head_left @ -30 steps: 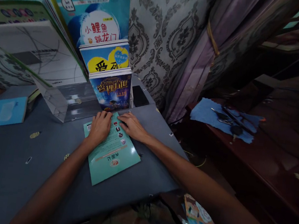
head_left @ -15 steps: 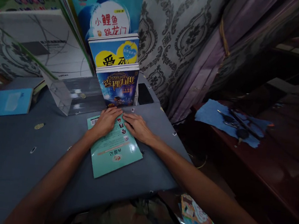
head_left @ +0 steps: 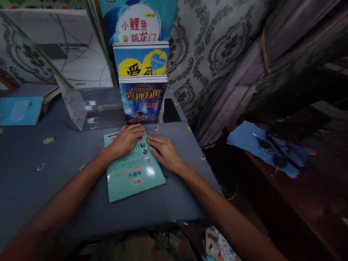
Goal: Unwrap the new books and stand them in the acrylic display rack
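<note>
A thin teal booklet [head_left: 133, 176] lies flat on the grey table [head_left: 27, 188], its back cover up. My left hand [head_left: 126, 140] rests palm down on its upper left part, fingers stretched flat. My right hand [head_left: 165, 151] lies flat on its upper right edge, fingers pointing left and close to the left hand's. Just beyond both hands stands a dark blue book [head_left: 144, 101] in a clear acrylic rack [head_left: 94, 106], with taller books behind it.
A light blue book [head_left: 18, 110] lies on a stack at the table's left. A black phone [head_left: 172, 110] sits by the rack near the patterned wall. To the right are a curtain and a dark wooden bench with a blue cloth [head_left: 254, 144]. Picture books [head_left: 225, 255] lie on the floor.
The view has shifted a little, so everything sits slightly further right. Both hands stay flat on the teal booklet, with my right hand's fingers drawn closer to the left hand.
</note>
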The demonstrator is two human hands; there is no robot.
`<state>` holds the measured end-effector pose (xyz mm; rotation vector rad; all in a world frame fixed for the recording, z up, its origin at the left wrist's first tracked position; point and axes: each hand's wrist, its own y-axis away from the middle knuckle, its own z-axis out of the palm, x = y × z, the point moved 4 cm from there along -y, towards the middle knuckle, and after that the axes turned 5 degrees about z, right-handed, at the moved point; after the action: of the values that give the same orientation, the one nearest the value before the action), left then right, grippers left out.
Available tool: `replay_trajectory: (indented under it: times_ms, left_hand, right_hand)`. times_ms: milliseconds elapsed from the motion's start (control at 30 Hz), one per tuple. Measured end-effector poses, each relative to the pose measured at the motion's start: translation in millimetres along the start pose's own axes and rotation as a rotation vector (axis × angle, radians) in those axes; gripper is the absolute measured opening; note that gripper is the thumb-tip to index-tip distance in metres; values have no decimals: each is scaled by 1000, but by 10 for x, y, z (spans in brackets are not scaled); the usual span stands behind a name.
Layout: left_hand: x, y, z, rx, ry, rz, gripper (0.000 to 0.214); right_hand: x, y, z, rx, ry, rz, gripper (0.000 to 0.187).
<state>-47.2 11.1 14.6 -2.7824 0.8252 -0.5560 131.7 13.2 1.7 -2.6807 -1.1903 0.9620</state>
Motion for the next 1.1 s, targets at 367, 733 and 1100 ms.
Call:
replay_trajectory:
  times_ms: [367, 733, 1100]
  left_hand:
    - [41, 57, -36, -7, 52, 97, 45]
    - [165, 117, -30, -27, 42, 66, 46]
    - [240, 223, -18, -59, 15, 138, 41]
  right_hand:
    - [-55, 200, -48, 24, -45, -45, 37]
    - [-89, 253, -67, 32, -39, -25, 36]
    - [-124, 348, -71, 29, -51, -61, 36]
